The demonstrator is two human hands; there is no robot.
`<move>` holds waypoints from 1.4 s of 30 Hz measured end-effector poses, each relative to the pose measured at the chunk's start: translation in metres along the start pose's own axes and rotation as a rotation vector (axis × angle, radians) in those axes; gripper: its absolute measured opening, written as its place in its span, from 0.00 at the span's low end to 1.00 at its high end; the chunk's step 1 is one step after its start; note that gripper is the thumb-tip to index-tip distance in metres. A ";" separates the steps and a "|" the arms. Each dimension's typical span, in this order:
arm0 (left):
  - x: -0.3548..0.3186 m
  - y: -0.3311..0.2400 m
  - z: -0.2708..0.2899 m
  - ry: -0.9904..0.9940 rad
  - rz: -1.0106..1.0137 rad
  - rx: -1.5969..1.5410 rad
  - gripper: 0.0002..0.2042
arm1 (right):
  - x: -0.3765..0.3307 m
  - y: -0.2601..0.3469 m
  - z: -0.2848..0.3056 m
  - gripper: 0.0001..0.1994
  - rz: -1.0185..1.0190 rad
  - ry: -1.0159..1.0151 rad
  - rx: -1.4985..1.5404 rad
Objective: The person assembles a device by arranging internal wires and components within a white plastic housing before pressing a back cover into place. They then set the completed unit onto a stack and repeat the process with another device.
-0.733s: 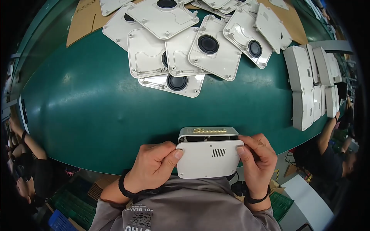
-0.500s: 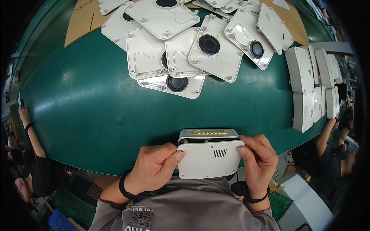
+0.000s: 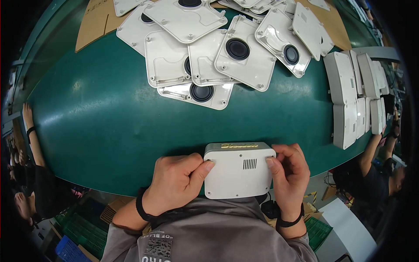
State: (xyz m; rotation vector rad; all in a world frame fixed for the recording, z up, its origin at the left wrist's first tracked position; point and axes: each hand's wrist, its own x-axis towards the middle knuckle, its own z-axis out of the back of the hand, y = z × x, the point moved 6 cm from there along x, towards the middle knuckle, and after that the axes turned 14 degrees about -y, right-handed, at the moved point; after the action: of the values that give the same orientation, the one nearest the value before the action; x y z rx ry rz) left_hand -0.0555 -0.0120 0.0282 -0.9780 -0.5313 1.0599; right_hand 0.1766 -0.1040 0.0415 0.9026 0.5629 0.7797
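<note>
A white rounded plastic casing with a small vent grille and a gold strip on its far edge sits at the near edge of the green table. My left hand grips its left side, thumb on the top face. My right hand grips its right side the same way. Both wrists wear black bands.
A heap of white back panels with round black speaker cones lies at the far middle, partly on brown cardboard. Several finished white casings stand in rows at the right. Other people are at the left and right edges.
My hands and the casing have stayed almost still. The person's arm at the left edge has shifted upward.
</note>
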 end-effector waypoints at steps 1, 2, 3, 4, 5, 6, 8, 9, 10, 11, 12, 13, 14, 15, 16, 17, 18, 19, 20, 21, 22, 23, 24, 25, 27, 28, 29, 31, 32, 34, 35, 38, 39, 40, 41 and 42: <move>0.000 0.002 -0.001 0.016 0.010 0.016 0.14 | 0.002 -0.004 -0.001 0.11 0.002 0.022 -0.006; 0.001 0.003 -0.003 0.032 0.017 0.032 0.13 | 0.003 -0.006 -0.003 0.11 0.005 0.042 -0.012; 0.001 0.003 -0.004 0.048 0.023 0.047 0.12 | 0.004 -0.008 -0.003 0.11 0.007 0.035 -0.009; 0.001 0.000 -0.005 0.051 0.015 0.048 0.12 | 0.004 -0.010 -0.004 0.11 -0.030 0.035 0.019; 0.002 -0.004 -0.002 -0.016 -0.044 0.109 0.11 | 0.004 -0.012 -0.005 0.11 -0.066 0.033 0.046; 0.004 -0.010 0.000 -0.083 -0.105 0.167 0.10 | 0.003 -0.014 -0.006 0.11 -0.101 0.030 0.074; 0.004 -0.020 -0.003 -0.148 -0.176 0.224 0.10 | 0.002 -0.014 -0.008 0.11 -0.062 0.027 0.040; 0.002 -0.029 -0.015 -0.084 -0.311 0.293 0.14 | 0.001 -0.013 -0.009 0.11 -0.026 0.034 0.004; -0.001 -0.038 -0.027 -0.020 -0.446 0.362 0.19 | 0.001 -0.011 -0.010 0.11 0.009 0.040 -0.033; -0.005 -0.045 -0.036 0.045 -0.581 0.430 0.25 | 0.000 -0.010 -0.009 0.11 0.009 0.027 -0.033; -0.006 -0.046 -0.038 0.051 -0.592 0.427 0.25 | 0.000 -0.008 -0.009 0.11 0.028 0.029 -0.051; -0.008 -0.046 -0.040 0.102 -0.578 0.399 0.27 | -0.001 -0.006 -0.009 0.11 0.045 0.030 -0.069; -0.011 -0.046 -0.043 0.153 -0.563 0.372 0.30 | -0.002 -0.005 -0.008 0.12 0.061 0.032 -0.087; -0.014 -0.046 -0.045 0.205 -0.547 0.346 0.32 | -0.003 -0.004 -0.004 0.12 0.056 0.021 -0.086; -0.017 -0.045 -0.046 0.213 -0.555 0.345 0.32 | -0.005 0.000 -0.003 0.13 0.103 0.063 -0.132; -0.019 -0.041 -0.047 0.182 -0.588 0.389 0.35 | -0.006 0.003 -0.002 0.15 0.151 0.104 -0.180; -0.021 -0.038 -0.048 0.150 -0.621 0.433 0.37 | -0.007 0.004 -0.003 0.17 0.198 0.146 -0.228; -0.024 -0.036 -0.048 0.120 -0.653 0.479 0.39 | -0.009 0.002 -0.003 0.17 0.191 0.137 -0.224; -0.026 -0.035 -0.049 0.128 -0.661 0.481 0.39 | -0.015 -0.003 -0.007 0.19 0.164 0.185 -0.268; -0.027 -0.035 -0.050 0.131 -0.663 0.486 0.39 | -0.020 -0.009 -0.011 0.22 0.137 0.234 -0.311; -0.027 -0.035 -0.051 0.130 -0.665 0.490 0.39 | -0.023 -0.013 -0.015 0.25 0.113 0.283 -0.356; -0.028 -0.035 -0.052 0.129 -0.668 0.494 0.39 | -0.023 -0.014 -0.015 0.25 0.110 0.275 -0.354; -0.029 -0.035 -0.053 0.133 -0.677 0.495 0.39 | -0.024 -0.014 -0.016 0.26 0.119 0.277 -0.349; -0.030 -0.034 -0.052 0.118 -0.678 0.490 0.39 | -0.024 -0.013 -0.017 0.27 0.128 0.279 -0.343; -0.031 -0.032 -0.052 0.085 -0.682 0.479 0.40 | -0.024 -0.012 -0.018 0.28 0.141 0.269 -0.336; -0.031 -0.031 -0.053 0.084 -0.693 0.482 0.40 | -0.025 -0.012 -0.019 0.28 0.139 0.278 -0.346; -0.030 -0.031 -0.053 0.084 -0.695 0.473 0.40 | -0.025 -0.012 -0.019 0.28 0.136 0.287 -0.356; -0.030 -0.030 -0.053 0.086 -0.697 0.458 0.41 | -0.023 -0.013 -0.018 0.28 0.137 0.288 -0.360; -0.030 -0.031 -0.052 0.086 -0.704 0.463 0.41 | -0.019 -0.015 -0.018 0.28 0.115 0.312 -0.329; -0.032 -0.030 -0.054 0.134 -0.709 0.528 0.41 | -0.015 -0.019 -0.019 0.28 0.070 0.363 -0.267; -0.033 -0.029 -0.054 0.160 -0.709 0.560 0.41 | -0.017 -0.020 -0.021 0.28 0.070 0.360 -0.261; -0.031 -0.030 -0.055 0.166 -0.730 0.586 0.42 | -0.020 -0.013 -0.022 0.28 0.143 0.213 -0.355; -0.030 -0.031 -0.055 0.168 -0.741 0.595 0.42 | -0.021 -0.013 -0.022 0.28 0.141 0.206 -0.353; -0.030 -0.032 -0.055 0.171 -0.750 0.595 0.42 | -0.021 -0.013 -0.021 0.28 0.140 0.212 -0.353; -0.031 -0.031 -0.054 0.170 -0.740 0.589 0.42 | -0.021 -0.013 -0.021 0.28 0.138 0.217 -0.355; -0.030 -0.031 -0.056 0.165 -0.743 0.574 0.42 | -0.020 -0.015 -0.018 0.28 0.139 0.209 -0.366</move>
State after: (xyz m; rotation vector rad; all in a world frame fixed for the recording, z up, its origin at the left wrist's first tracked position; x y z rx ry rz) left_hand -0.0105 -0.0665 0.0299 -0.2979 -0.3698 0.4068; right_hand 0.1564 -0.1173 0.0216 0.5286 0.5208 1.0713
